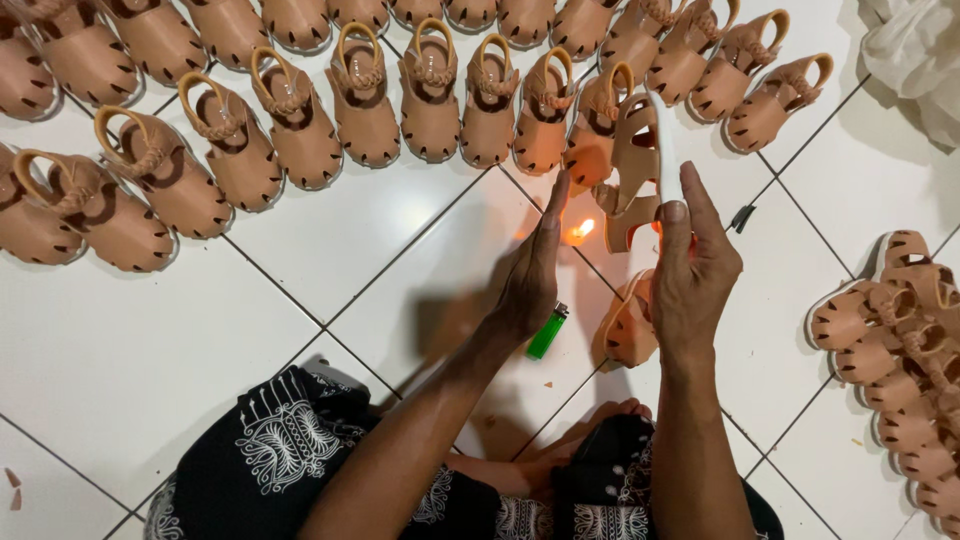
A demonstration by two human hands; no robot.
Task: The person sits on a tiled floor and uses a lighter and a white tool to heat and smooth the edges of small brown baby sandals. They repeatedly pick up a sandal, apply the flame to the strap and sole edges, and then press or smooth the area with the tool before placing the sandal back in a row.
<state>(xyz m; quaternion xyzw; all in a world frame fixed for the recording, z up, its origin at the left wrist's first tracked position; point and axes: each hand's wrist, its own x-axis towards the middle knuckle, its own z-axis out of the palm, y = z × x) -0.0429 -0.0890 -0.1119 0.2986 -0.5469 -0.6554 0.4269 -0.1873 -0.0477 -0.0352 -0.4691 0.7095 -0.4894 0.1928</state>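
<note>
From my remote seat, going L to R w/ the small flame [581, 229] as landmark. Far L of the flame, on the white tiled floor [130, 350], an arc of tan sandals [235, 150] stands in rows, toes toward me, heel straps up. Nearer me and L of the flame, lap in a black-and-white patterned cloth [285, 455]. Just L of the flame the left hand [530, 275] stands on edge, palm facing the flame, fingers straight and together, gripping nothing; I read it as cupped beside the flame, not touching it. Below the flame and a bit L, a green lighter [548, 331] lies on the floor, just beside the left hand's heel. Just R of the flame, a tan sandal upper [630, 165] w/ cut-outs is held upright, its lower edge near the flame; can't tell if it touches. The right hand [690, 270], R of the flame, is clenched around that piece, thumb up along a white sole edge [664, 140]. Can't tell exactly how upper and sole join behind the fingers. Below the flame and to its R, another tan sandal [630, 325] lies on the floor, partly hidden by the right wrist. Small dark scrap [741, 217] on the tile R of the flame. Far R, a pile of tan sandals w/ white soles [890, 350]; top R corner, crumpled white cloth [915, 50].
</note>
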